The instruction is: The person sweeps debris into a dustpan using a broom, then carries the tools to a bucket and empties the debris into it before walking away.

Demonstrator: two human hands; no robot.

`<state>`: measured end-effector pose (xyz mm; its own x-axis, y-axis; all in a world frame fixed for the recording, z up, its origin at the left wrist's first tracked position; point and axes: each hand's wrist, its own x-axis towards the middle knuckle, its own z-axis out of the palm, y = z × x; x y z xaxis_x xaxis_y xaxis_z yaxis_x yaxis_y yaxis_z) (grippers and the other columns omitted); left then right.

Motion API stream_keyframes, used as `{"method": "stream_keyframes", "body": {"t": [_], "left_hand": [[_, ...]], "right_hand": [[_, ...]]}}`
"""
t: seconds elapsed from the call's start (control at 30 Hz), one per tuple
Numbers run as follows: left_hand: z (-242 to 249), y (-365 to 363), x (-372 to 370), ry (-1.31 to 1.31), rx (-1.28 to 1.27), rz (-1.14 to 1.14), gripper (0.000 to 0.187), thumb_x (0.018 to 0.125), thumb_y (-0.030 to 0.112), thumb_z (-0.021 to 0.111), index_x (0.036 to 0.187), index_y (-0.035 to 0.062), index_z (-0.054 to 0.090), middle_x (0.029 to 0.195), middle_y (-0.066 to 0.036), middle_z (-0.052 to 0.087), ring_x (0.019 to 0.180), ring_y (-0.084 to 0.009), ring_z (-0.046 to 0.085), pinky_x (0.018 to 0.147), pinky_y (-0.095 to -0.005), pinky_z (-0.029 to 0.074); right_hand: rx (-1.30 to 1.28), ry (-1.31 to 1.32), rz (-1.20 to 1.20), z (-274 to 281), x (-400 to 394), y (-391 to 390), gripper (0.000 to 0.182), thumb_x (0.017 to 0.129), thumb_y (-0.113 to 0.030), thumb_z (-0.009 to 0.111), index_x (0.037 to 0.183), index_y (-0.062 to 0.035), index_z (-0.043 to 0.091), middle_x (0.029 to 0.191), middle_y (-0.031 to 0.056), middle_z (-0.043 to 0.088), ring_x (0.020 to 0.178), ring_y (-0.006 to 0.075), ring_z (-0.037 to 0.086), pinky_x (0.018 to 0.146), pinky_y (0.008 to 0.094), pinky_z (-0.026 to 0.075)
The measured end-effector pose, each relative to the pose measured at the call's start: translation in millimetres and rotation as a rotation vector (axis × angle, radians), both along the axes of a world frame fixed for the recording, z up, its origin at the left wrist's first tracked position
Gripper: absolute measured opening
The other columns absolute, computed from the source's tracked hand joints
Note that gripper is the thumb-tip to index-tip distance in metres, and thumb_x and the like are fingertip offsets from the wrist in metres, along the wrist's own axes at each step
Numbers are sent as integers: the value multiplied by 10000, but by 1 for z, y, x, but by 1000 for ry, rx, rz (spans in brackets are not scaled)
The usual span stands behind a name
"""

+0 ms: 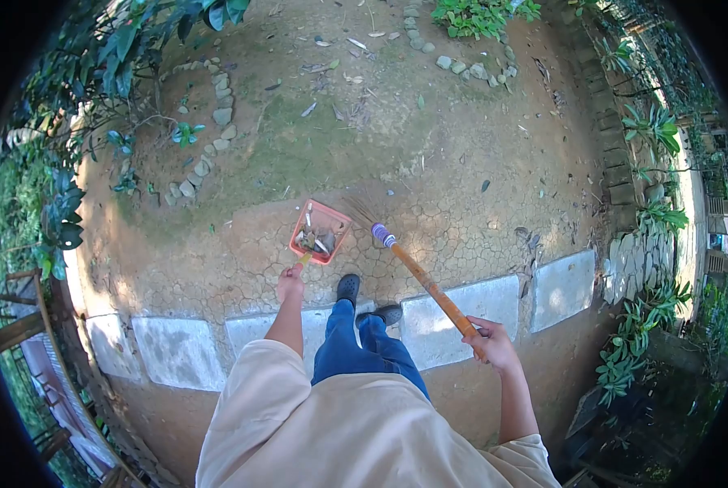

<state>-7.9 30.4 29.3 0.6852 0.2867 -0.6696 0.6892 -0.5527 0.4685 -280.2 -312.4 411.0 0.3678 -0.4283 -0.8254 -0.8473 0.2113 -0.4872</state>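
Note:
My left hand (290, 284) is closed around the short yellow handle of a red dustpan (346, 221), which is low over the cracked soil in front of my feet. Dry leaves and pale scraps (315, 240) lie inside the pan, mostly toward the handle side. In my right hand (494, 345) is the upper end of a broom (426, 281) with a long orange-brown wooden handle and a purple binding. Its thin bristles (364, 210) fan out right beside the pan's right edge.
Pale stone slabs (478, 302) run in a row across the ground by my shoes (348, 286). Curved stone borders (222, 114) edge planted spots ahead. Fallen leaves (319, 65) are scattered over the dirt. Shrubs (128, 49) hang in at the left, and a wooden bench-like frame (22, 325) stands there.

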Motion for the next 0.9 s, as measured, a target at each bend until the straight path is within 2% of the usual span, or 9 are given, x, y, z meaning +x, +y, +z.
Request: {"method": "stream_keyframes", "body": {"t": [0.07, 0.17, 0.27, 0.37, 0.47, 0.63, 0.77, 0.9], "left_hand": [[-21, -1, 0, -64, 19, -62, 384, 919, 448, 602, 1173, 172, 687, 989, -115, 724, 789, -254, 714, 726, -390, 542], [55, -32, 4, 13, -122, -14, 331, 912, 416, 616, 1102, 156, 693, 854, -103, 710, 659, -219, 691, 597, -368, 523], [36, -42, 10, -44, -164, -71, 275, 894, 372, 644, 1031, 137, 689, 744, -84, 674, 559, -186, 643, 512, -347, 481], [71, -70, 9, -70, -223, -151, 254, 881, 348, 653, 1001, 127, 695, 735, -83, 675, 557, -191, 636, 534, -347, 490], [63, -98, 11, -81, -180, -250, 248, 891, 336, 634, 982, 115, 700, 726, -82, 671, 568, -199, 645, 544, -353, 496], [75, -162, 5, -104, -207, -383, 228, 923, 273, 578, 1014, 116, 716, 801, -93, 687, 596, -211, 655, 570, -358, 511], [73, -219, -4, -93, -203, -496, 253, 952, 250, 543, 1037, 84, 714, 879, -85, 706, 643, -198, 677, 587, -324, 561], [75, -290, -21, -111, -259, -472, 296, 975, 253, 521, 981, 30, 715, 934, -66, 731, 695, -181, 699, 587, -296, 600]], "right_hand": [[-2, -40, -25, 6, -8, 1, 611, 784, 15, 724, 1368, 46, 549, 706, 55, 626, 469, 103, 498, 417, 271, 372], [9, -109, -106, 5, -28, 1, 615, 773, 8, 725, 1361, 58, 549, 739, 81, 663, 472, 112, 518, 419, 271, 381], [3, -171, -195, -1, -51, 4, 614, 767, 1, 726, 1352, 67, 551, 748, 94, 679, 471, 120, 530, 420, 271, 386], [-30, -200, -259, -1, -72, 4, 615, 764, -4, 727, 1348, 75, 550, 739, 94, 678, 467, 123, 528, 418, 269, 384], [-67, -219, -339, 3, -89, 0, 633, 751, -35, 730, 1348, 76, 553, 699, 84, 648, 457, 120, 508, 416, 276, 365], [-103, -270, -496, -10, -131, -18, 655, 737, -50, 721, 1355, 80, 545, 687, 91, 639, 449, 124, 502, 413, 284, 360], [-119, -299, -588, -21, -170, -55, 668, 731, -24, 708, 1358, 108, 519, 724, 114, 673, 443, 127, 505, 409, 274, 373], [-139, -285, -620, -35, -206, -117, 669, 722, -17, 694, 1356, 108, 520, 726, 117, 682, 441, 131, 507, 406, 274, 374]]}}
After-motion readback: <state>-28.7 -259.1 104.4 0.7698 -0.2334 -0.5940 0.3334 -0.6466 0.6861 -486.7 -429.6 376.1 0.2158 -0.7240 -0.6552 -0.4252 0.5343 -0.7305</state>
